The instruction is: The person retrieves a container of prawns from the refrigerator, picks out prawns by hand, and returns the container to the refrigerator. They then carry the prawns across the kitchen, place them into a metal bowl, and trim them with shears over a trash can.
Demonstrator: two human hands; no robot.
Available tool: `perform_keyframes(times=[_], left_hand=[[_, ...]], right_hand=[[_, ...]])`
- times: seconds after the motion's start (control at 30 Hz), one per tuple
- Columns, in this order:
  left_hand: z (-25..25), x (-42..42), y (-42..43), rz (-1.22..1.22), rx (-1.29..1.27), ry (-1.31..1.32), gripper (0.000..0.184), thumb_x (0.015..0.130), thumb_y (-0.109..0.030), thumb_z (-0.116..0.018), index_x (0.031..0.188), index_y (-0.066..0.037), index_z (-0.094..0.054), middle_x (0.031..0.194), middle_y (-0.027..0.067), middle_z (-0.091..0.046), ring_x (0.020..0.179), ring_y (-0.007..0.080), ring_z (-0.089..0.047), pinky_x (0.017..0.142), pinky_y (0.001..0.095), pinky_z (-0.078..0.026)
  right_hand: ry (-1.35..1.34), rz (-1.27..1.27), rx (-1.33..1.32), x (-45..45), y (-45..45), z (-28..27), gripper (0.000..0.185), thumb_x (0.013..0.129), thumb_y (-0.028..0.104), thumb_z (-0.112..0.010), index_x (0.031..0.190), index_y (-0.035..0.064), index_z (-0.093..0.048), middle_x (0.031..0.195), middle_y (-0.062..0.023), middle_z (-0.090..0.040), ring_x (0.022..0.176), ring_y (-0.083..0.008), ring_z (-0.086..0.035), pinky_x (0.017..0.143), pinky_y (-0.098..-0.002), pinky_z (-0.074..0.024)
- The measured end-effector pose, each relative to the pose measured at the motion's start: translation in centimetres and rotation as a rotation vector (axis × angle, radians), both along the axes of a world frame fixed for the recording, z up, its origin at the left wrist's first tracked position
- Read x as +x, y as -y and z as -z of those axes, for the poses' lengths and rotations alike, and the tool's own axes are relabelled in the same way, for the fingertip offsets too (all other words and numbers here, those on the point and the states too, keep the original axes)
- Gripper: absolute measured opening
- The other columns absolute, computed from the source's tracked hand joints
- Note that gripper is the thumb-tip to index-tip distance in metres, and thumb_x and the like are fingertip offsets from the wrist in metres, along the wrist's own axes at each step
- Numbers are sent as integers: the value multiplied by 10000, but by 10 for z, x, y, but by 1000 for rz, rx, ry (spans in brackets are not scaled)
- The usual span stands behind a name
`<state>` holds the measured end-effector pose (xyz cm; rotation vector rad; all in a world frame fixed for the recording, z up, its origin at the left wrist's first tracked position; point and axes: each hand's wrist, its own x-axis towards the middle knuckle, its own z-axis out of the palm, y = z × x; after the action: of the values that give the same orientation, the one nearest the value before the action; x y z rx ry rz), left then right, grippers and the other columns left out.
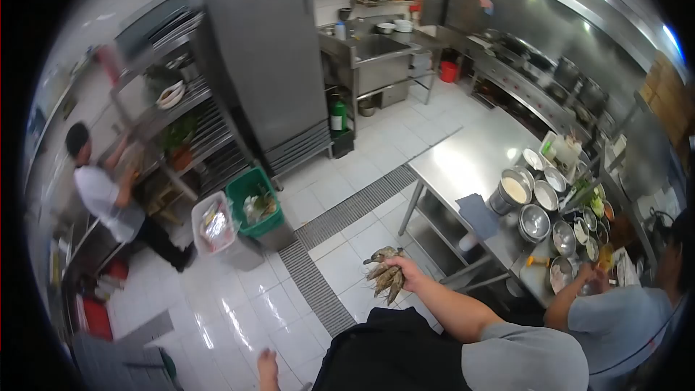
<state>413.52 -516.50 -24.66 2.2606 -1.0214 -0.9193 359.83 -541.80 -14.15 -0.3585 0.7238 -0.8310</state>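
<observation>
Several grey-brown raw shrimp (385,275) hang in a bunch from my right hand (410,274), its fingers wrapped round them, above the tiled floor and left of the steel table. My left hand (267,363) is low in the view, near the bottom edge, well apart from the shrimp. It is small and blurred, and its fingers cannot be made out clearly.
A steel table (463,156) with metal bowls (534,223) stands at right, a person (622,318) working beside it. Another person (101,188) stands at left by shelves. Green bin (253,203) and white bin (216,224) stand near a floor grate (311,282).
</observation>
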Motion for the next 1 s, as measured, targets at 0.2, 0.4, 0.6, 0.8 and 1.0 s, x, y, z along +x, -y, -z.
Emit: perform_keyframes(times=[0.2, 0.4, 0.6, 0.8, 1.0], left_hand=[[-179, -151, 332, 446, -282, -551, 485, 1015, -158, -629, 1455, 13, -515, 1426, 161, -588, 1321, 247, -551, 1141, 369, -410], [-198, -291, 467, 932, -191, -681, 503, 998, -78, -635, 1471, 19, -495, 1441, 164, -578, 1342, 255, -556, 1143, 380, -420], [-181, -305, 568, 1014, -82, -607, 493, 998, -62, -617, 1466, 31, -494, 1424, 189, -587, 1313, 261, -569, 1129, 380, -434], [-167, -407, 685, 1323, 83, -613, 493, 1008, -106, -636, 1456, 43, -495, 1398, 197, -601, 1311, 264, -569, 1135, 386, -435], [-195, -574, 703, 1742, 204, -664, 445, 1014, -90, -627, 1433, 19, -524, 1344, 180, -640, 1261, 242, -607, 1067, 357, -491]], right_hand=[[38, 328, 37, -31, 46, -29, 315, 909, 140, -641, 1188, -8, -636, 1011, -153, -734, 878, -276, -747, 813, -434, -631], [58, 627, 1, -101, 99, 9, 346, 901, 104, -667, 1227, -8, -639, 993, -133, -712, 835, -247, -728, 732, -391, -627], [-42, 923, 68, -153, 107, 6, 290, 880, 89, -675, 1150, -13, -660, 976, -123, -725, 858, -251, -742, 779, -412, -630], [-90, 1227, 132, -163, 58, 14, 354, 880, 91, -672, 1213, -17, -628, 1039, -151, -726, 910, -285, -745, 809, -446, -637], [56, 1628, 225, -118, -24, 42, 378, 908, 133, -658, 1259, -2, -613, 1104, -153, -702, 1000, -305, -703, 859, -454, -600]])
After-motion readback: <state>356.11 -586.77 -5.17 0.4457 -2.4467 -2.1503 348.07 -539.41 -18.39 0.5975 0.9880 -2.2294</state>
